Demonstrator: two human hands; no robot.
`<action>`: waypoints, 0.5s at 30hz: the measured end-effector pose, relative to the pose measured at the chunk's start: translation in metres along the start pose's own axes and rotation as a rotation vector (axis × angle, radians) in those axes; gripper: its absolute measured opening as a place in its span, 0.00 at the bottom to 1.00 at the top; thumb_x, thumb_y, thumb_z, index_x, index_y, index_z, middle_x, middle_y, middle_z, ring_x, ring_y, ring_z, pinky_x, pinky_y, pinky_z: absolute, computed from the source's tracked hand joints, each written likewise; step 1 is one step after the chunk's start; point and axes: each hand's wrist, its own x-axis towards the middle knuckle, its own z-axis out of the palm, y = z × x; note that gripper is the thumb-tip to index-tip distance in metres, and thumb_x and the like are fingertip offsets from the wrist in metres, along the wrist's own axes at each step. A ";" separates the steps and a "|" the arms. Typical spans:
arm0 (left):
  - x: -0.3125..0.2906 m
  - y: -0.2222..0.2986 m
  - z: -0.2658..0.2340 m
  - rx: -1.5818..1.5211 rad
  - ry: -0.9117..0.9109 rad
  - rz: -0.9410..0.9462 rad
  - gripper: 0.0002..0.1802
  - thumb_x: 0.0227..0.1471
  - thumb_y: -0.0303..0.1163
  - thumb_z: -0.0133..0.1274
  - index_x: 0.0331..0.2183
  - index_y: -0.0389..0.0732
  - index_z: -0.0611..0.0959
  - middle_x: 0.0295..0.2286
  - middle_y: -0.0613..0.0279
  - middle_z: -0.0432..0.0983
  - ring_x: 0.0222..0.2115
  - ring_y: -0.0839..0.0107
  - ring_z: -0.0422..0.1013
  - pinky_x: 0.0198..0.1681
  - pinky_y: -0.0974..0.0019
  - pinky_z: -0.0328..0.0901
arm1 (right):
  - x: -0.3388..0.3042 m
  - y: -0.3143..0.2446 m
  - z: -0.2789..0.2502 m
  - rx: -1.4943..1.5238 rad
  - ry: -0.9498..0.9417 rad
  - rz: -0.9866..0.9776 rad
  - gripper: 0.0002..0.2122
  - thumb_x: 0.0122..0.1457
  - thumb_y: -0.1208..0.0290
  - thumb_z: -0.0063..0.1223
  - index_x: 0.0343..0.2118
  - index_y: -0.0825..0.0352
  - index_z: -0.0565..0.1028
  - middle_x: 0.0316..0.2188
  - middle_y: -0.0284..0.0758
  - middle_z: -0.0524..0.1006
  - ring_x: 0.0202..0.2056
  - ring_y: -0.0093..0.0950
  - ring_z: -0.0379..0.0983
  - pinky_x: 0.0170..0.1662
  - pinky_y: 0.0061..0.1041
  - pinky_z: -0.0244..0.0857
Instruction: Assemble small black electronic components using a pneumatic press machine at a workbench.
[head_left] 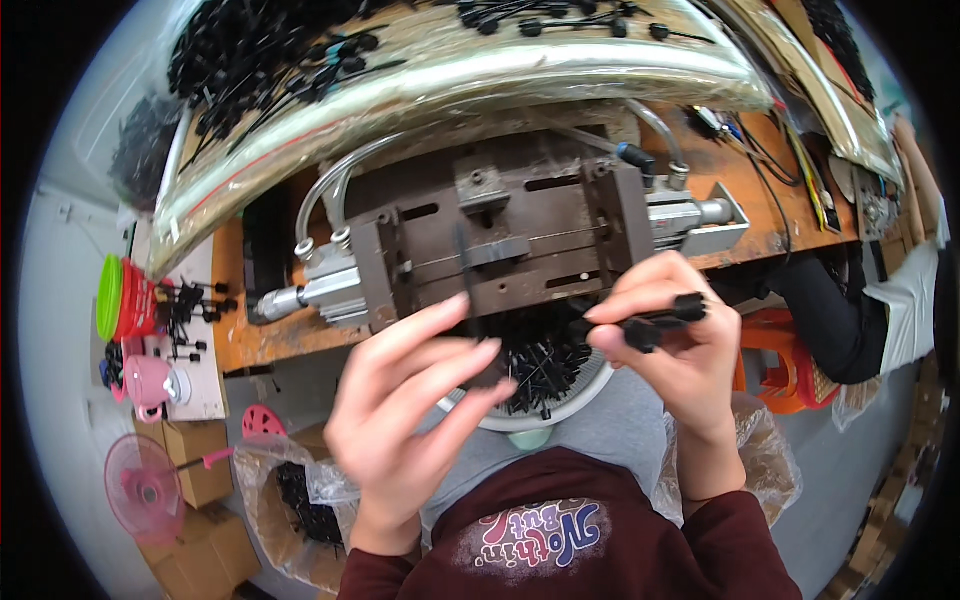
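Observation:
My right hand [680,350] is closed around a few black plastic pieces with round ribbed heads [688,307], held just in front of the clamping fixture. My left hand [410,410] has its fingers apart, blurred by motion. Beside its index fingertip stands a smeared thin black rod [466,262]; whether it touches the finger cannot be told. The brown metal fixture [550,225] has slots, a small block in its middle and an air cylinder [335,285] on either side. Below the hands, a white basin [598,388] holds many thin black rods [545,365].
Behind the fixture, a plastic-wrapped tray [460,85] carries heaps of black headed rods. Clear air hoses [335,180] arch over the wooden bench [285,345]. At left are a pink fan [148,485] and a bag-lined bin [270,515]. Another person sits at right by an orange stool [785,360].

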 end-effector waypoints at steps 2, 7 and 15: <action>-0.003 -0.020 0.018 0.175 -0.050 0.084 0.16 0.35 0.21 0.66 0.33 0.34 0.84 0.43 0.50 0.77 0.35 0.63 0.77 0.39 0.66 0.73 | -0.004 -0.008 0.003 -0.046 0.093 0.035 0.11 0.43 0.80 0.69 0.32 0.66 0.83 0.31 0.32 0.75 0.32 0.22 0.72 0.34 0.20 0.65; 0.000 -0.032 0.038 0.412 -0.088 0.163 0.14 0.36 0.26 0.65 0.31 0.36 0.84 0.42 0.55 0.80 0.31 0.64 0.77 0.36 0.66 0.71 | -0.013 -0.010 0.004 -0.165 0.213 -0.067 0.11 0.42 0.79 0.70 0.31 0.66 0.83 0.30 0.33 0.75 0.31 0.24 0.71 0.35 0.20 0.65; 0.009 -0.032 0.039 0.430 -0.114 0.151 0.14 0.35 0.27 0.66 0.30 0.38 0.84 0.43 0.58 0.80 0.24 0.68 0.75 0.28 0.70 0.68 | -0.015 -0.001 0.008 -0.467 0.214 -0.345 0.13 0.41 0.83 0.68 0.32 0.64 0.82 0.30 0.32 0.74 0.30 0.24 0.72 0.32 0.20 0.66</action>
